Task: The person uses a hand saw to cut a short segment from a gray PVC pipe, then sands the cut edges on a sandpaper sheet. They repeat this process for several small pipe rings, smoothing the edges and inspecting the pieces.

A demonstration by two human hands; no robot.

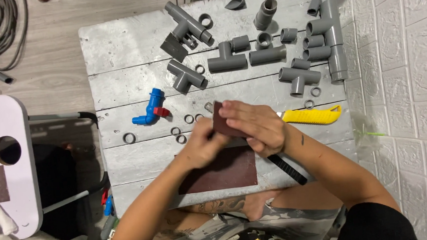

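Gripping a folded dark-red sandpaper piece [225,124] in your right hand [256,127], you rub something small – hidden in your closed left hand [202,145] (mid-table); grey pipe fittings [268,52] wait untouched far off.

Two hands [203,148] [253,127], one blue valve [151,106], one yellow knife [312,116]

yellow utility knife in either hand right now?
No. The yellow utility knife lies on the grey table beyond the right hand, which presses a small brown sheet with the left hand.
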